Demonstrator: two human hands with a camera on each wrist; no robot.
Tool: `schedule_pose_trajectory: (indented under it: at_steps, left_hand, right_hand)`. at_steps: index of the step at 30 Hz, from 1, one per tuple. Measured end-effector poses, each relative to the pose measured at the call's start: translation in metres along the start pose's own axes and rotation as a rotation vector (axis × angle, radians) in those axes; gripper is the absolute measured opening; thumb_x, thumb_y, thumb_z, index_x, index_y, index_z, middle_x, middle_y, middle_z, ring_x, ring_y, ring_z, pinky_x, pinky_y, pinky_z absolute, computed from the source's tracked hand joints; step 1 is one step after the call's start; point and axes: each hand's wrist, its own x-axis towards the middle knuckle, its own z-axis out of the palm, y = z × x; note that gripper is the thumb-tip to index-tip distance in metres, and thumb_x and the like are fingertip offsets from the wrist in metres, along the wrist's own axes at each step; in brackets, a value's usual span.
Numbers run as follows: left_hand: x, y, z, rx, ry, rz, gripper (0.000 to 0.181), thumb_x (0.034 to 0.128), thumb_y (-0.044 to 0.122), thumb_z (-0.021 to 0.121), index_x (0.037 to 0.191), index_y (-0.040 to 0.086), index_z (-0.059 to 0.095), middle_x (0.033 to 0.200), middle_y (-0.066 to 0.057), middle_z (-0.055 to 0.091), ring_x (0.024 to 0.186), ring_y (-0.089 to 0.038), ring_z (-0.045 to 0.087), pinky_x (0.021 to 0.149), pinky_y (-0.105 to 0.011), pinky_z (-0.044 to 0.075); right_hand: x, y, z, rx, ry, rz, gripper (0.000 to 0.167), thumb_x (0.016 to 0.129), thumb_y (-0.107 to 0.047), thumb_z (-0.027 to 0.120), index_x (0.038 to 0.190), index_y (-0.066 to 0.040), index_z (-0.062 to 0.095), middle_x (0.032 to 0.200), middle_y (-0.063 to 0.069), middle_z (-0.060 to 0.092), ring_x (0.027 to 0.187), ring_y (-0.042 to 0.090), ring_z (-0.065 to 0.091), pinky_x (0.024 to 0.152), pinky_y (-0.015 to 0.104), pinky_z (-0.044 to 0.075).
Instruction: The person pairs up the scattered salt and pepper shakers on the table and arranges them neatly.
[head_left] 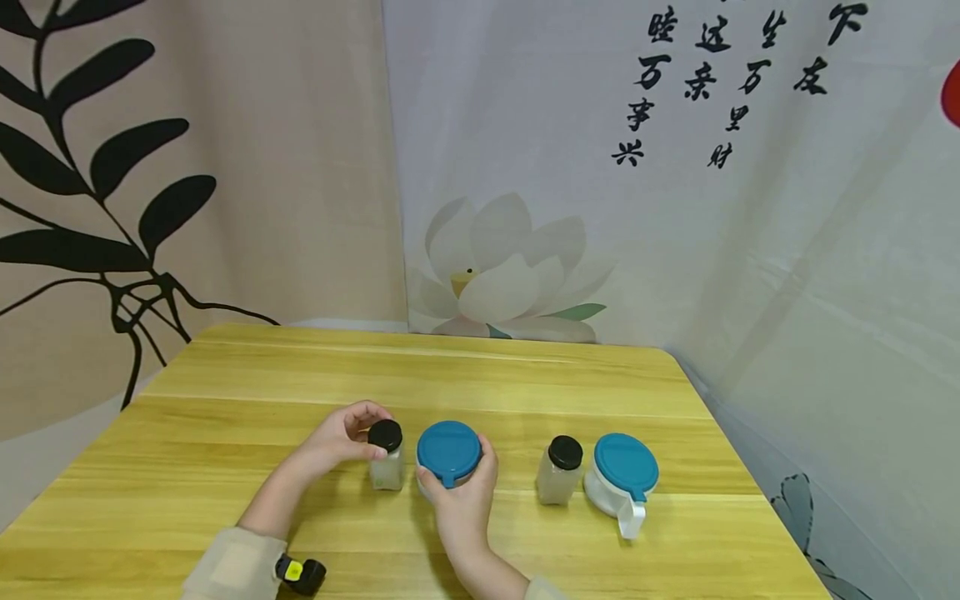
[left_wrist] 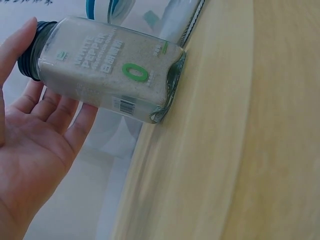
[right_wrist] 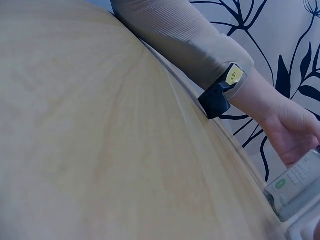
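Note:
My left hand (head_left: 341,439) pinches the black cap of a clear square white pepper jar (head_left: 386,472), thumb on the near side. Its printed label and pale powder show in the left wrist view, where the jar (left_wrist: 110,70) has its base at the tabletop. Beside it, my right hand (head_left: 468,504) grips a blue-lidded seasoning pot (head_left: 449,448), with the thumb on its left and the fingers on its right. The fingers' far side is hidden. In the right wrist view, the pepper jar (right_wrist: 295,185) shows at the lower right edge under the left hand (right_wrist: 290,127).
To the right stand a second black-capped jar (head_left: 558,475) and a second blue-lidded pot (head_left: 625,467), its white handle facing the near side. The wooden table (head_left: 300,362) ends at a printed cloth backdrop (head_left: 517,125). A black wrist camera (head_left: 302,575) is strapped at the left sleeve.

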Motion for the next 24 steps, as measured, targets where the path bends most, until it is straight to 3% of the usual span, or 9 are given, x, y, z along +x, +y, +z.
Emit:
schedule_pose_trajectory:
  at_steps: [24]
  left_hand:
    - [-0.0016,-0.0014,-0.0001,-0.031,-0.034,0.016,0.044,0.0802,0.001,0.075,0.117,-0.009,0.053,0.108,-0.006,0.063,0.103,-0.014,0.058,0.088,-0.026,0.046]
  right_hand:
    - [0.0005,-0.0007,0.0001,-0.035,-0.020,-0.002,0.089,0.069,-0.020,0.087,0.139,-0.011,0.032,0.133,0.013,0.039,0.120,0.036,0.040,0.095,0.062,0.031]
